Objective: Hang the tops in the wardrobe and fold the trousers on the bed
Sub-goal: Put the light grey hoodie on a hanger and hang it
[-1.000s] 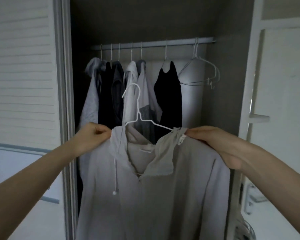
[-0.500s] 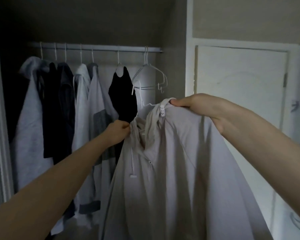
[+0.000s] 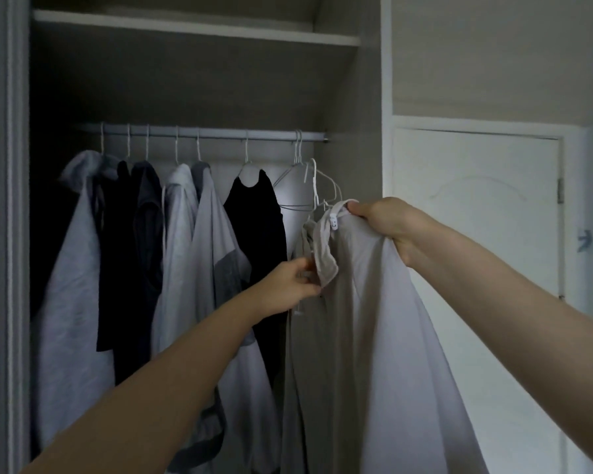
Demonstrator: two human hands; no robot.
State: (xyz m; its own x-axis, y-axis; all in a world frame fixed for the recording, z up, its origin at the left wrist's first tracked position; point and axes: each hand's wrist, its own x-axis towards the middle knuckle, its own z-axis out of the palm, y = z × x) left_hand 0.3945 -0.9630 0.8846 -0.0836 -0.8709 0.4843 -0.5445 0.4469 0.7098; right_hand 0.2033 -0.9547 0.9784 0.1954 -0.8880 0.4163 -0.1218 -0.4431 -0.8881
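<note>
A pale grey hooded top (image 3: 374,319) hangs on a white wire hanger (image 3: 314,181), held up at the right end of the wardrobe. My right hand (image 3: 387,224) grips its upper shoulder. My left hand (image 3: 291,285) pinches the fabric at the collar, lower and to the left. The hanger's hook sits just below the wardrobe rail (image 3: 202,133), beside the empty hangers. Several tops hang on the rail to the left: grey, dark, white and a black one (image 3: 254,213).
Two empty wire hangers (image 3: 298,186) hang at the rail's right end. A shelf (image 3: 192,27) runs above the rail. The wardrobe's side wall (image 3: 353,159) is close on the right; a white door (image 3: 476,213) stands beyond. A sliding door frame (image 3: 4,234) bounds the left.
Both hands have carried the hooded top up and to the right, edge-on toward the rail's right end. The view has tilted up, showing the shelf.
</note>
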